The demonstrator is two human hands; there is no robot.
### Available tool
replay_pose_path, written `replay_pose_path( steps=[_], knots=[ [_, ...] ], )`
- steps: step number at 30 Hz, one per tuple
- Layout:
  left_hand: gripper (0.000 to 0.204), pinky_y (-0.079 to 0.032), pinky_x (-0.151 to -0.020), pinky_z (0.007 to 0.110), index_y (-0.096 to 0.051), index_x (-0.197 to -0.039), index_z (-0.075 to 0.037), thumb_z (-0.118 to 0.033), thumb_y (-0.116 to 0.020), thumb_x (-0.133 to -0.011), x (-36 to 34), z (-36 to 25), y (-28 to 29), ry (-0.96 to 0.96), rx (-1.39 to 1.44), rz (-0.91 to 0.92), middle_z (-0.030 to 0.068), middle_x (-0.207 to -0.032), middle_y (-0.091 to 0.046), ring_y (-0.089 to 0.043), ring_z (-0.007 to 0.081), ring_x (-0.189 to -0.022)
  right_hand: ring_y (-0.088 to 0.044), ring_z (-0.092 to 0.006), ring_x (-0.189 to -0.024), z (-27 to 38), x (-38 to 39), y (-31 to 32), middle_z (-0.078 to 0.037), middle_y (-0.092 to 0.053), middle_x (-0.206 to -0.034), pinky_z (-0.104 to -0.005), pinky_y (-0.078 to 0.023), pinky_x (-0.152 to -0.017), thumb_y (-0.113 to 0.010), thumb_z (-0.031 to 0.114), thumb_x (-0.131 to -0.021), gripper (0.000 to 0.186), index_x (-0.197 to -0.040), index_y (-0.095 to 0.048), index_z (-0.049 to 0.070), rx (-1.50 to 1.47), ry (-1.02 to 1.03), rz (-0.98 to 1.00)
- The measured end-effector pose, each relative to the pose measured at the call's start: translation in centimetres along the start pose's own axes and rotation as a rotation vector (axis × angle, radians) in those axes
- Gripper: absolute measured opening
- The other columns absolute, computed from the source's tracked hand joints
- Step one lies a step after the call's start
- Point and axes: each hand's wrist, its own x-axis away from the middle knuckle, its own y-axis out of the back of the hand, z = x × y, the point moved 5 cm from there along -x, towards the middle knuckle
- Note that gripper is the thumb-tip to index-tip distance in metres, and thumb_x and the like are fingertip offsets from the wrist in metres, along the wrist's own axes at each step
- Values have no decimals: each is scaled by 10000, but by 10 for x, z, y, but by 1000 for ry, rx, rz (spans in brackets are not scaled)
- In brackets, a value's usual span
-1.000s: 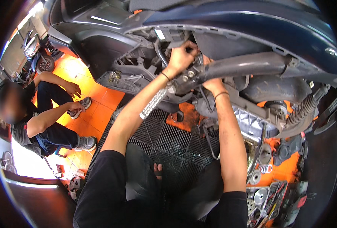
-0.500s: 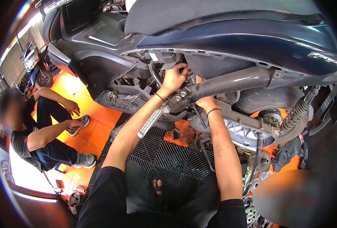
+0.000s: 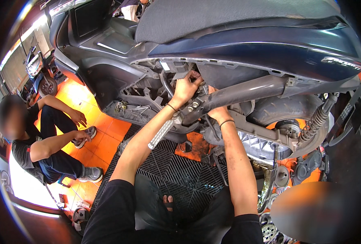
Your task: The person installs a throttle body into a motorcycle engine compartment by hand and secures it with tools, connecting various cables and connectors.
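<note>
1. Scooter, far: lower flank uncovered; panel removal looks done.
2. Dark tube, on scooter, beside both hands: in place.
3. Left hand, left of tube: fingers bent; grasp cannot be told.
4. Right hand, partly behind tube: fingers mostly hidden; grip cannot be told.
5. Casing, right: off scooter; remaining work unclear.

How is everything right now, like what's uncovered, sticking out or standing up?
Near scooter: lower side uncovered
Left hand: curled at the uncovered part; grip unclear
Right hand: partly hidden behind the black tube; grip unclear
Silver footpeg: sticking out
Seat: down
Far scooter: standing up
</note>
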Motion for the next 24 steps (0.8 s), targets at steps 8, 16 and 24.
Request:
replay_pose_path(
  steps=[8, 16, 24],
  knots=[
    [203, -517, -759, 353, -661, -982, -9, -173, -683, -864, 2, 3, 3, 13, 39, -21, 144, -875, -702, -686, 269, -830, -581, -429, -1022, 4, 0, -2, -255, -622, -1028, -476, -454, -869, -574, 181, -847, 309, -1104, -542, 13, -13, -10, 10],
    [337, -515, -774, 404, -650, -1060, -87, -338, -642, -836, -4, 26, -3, -63, -320, 26, 147, -976, -686, -671, 323, -881, -635, -318, -1002, -4, 5, -3, -137, -683, -1066, -431, -483, -888, -606, 210, -813, 280, -1043, -670, 62, -67, -73, 8],
    [406, -498, -819, 271, -552, -1239, 48, -103, -643, -873, -53, 146, 3, -13, 245, 305, 141, -1078, -676, -632, 171, -922, -474, -368, -1177, -4, -3, -22, -142, -584, -1199, -459, -357, -1009, -747, 338, -669, 563, -1098, -658, -15, 180, 78, -220]
  ],
)
